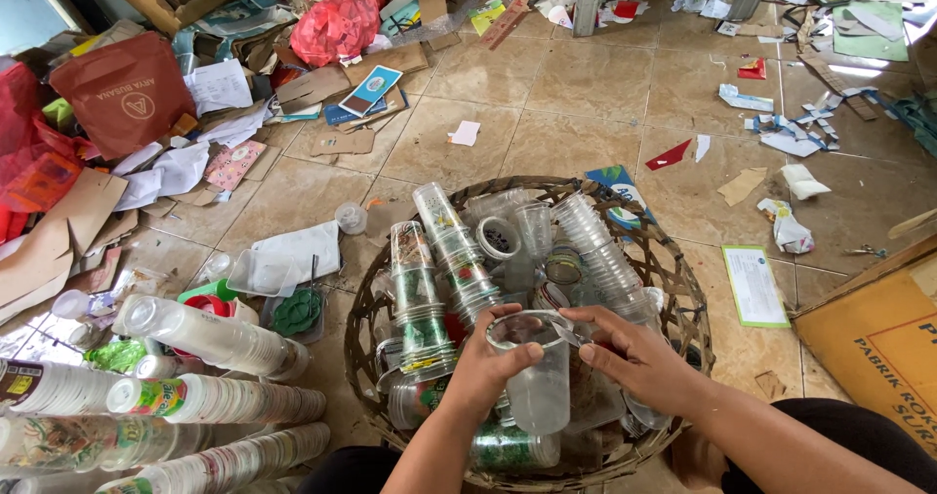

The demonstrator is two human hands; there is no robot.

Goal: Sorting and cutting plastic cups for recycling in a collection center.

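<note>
A clear plastic cup [535, 382] is upright over a round woven basket [681, 289]. My left hand [485, 362] grips the cup's side and rim from the left. My right hand [630, 352] is at the rim on the right, its fingertips pinching a bit of film seal at the cup's mouth. Several stacks of used clear plastic cups [459, 255] with printed labels lie in the basket beneath and beyond the hands.
Long stacks of nested cups [210, 333] lie on the tiled floor at the left. A brown cardboard box [878, 343] stands at the right. Torn paper, cardboard, red plastic bags [337, 25] and a table leg [586, 11] clutter the far floor.
</note>
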